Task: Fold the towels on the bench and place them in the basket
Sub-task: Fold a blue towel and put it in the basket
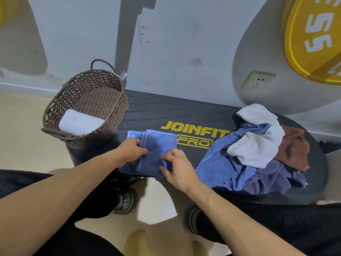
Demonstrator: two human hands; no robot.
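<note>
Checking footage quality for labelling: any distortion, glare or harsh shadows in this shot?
Head view: wide-angle bending curves the bench and wall; soft shadows, a light patch on the floor, no strong glare; both hands, the blue towel and basket stay sharp.

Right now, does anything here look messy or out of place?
Only the pile of unfolded towels at the bench's right end: crumpled, one blue corner hanging over the front edge. The basket stands upright with a folded white towel inside.

Woven wicker basket (96, 100), plush cloth towel (156, 150)
</note>
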